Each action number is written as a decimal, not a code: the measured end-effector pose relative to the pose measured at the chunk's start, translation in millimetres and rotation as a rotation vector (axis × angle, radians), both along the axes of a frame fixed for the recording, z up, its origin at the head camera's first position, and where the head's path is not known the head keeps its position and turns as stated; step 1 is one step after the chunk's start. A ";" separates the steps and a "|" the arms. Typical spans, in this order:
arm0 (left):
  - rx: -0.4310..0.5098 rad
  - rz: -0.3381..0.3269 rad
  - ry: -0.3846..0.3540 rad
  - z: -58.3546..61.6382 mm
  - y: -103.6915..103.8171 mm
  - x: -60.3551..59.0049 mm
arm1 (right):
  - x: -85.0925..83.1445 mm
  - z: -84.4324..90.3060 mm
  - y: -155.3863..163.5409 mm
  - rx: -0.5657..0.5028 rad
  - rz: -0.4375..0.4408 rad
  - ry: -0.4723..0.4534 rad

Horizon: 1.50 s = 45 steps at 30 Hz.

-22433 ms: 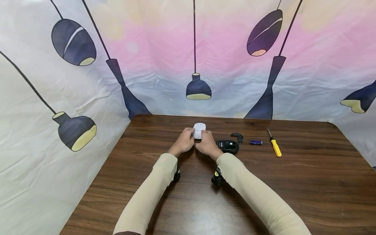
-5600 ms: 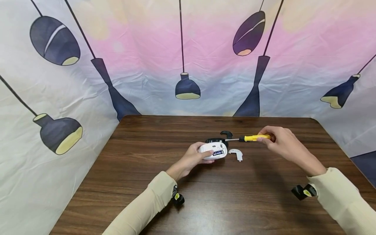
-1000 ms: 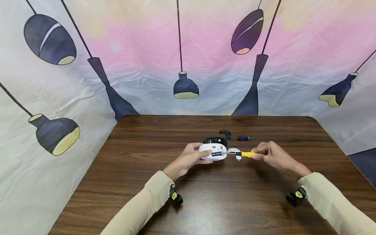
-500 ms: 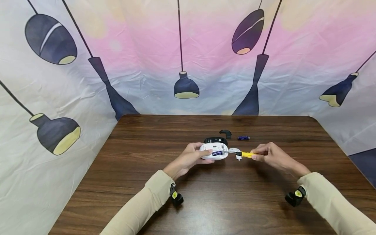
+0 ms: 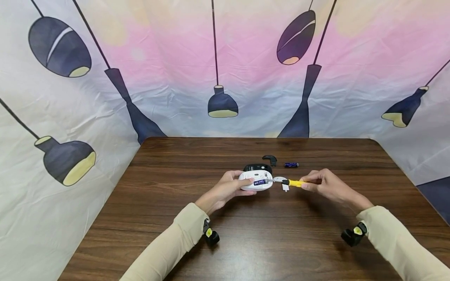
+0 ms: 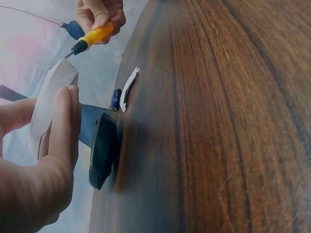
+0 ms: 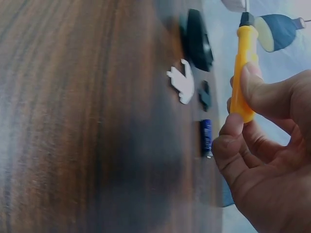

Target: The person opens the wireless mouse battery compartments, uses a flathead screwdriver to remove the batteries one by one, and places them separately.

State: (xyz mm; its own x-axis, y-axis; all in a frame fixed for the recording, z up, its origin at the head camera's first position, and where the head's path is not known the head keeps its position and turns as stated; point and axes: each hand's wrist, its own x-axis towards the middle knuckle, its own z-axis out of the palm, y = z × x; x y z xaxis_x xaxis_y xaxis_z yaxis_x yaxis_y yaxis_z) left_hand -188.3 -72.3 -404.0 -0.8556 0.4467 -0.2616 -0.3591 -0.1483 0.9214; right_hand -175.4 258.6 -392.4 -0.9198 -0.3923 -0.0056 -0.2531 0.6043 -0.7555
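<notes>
My left hand [image 5: 226,190] grips a white computer mouse [image 6: 46,107], underside up and raised off the table. A blue battery [image 5: 260,182] sits in its open compartment, beside my left thumb. My right hand [image 5: 327,185] holds a screwdriver [image 7: 244,73] by its yellow handle, fingertips pinching it. The metal tip reaches the right end of the battery in the head view. Behind the white mouse a black mouse [image 5: 258,168] lies on the table, partly covered by it. The white battery cover [image 7: 182,83] rests on the table below the screwdriver shaft.
A black battery cover [image 5: 270,159] lies behind the mice. To its right is a loose blue battery [image 5: 291,165]. The brown wooden table [image 5: 218,234] ends at a printed fabric backdrop [image 5: 183,86].
Over the last second both hands stay nearly in place, with slight shifts of the screwdriver tip at the battery. Several seconds ago the screwdriver was higher, and the white mouse was without it.
</notes>
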 end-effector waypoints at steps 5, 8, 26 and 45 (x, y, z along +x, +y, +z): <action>0.004 0.007 -0.001 -1.1 -0.4 0.4 | 0.7 10.8 8.6 0.045 -0.023 0.060; -0.002 0.016 0.002 -2.0 -0.8 0.7 | 1.0 16.9 15.7 0.050 -0.053 0.087; -0.033 0.015 0.009 -4.4 -0.5 3.9 | 4.7 21.5 40.2 0.160 -0.177 0.118; -0.002 0.000 0.032 -7.2 1.4 3.6 | 0.2 -16.4 41.7 0.232 -0.362 0.027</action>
State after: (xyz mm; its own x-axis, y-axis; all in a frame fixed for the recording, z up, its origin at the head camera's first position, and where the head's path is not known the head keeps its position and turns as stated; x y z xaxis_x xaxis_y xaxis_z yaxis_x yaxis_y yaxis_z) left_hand -184.7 -70.9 -411.3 -0.8635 0.4462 -0.2350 -0.3295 -0.1466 0.9327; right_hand -175.2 300.3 -408.8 -0.9989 -0.0349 -0.0300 -0.0108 0.8107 -0.5854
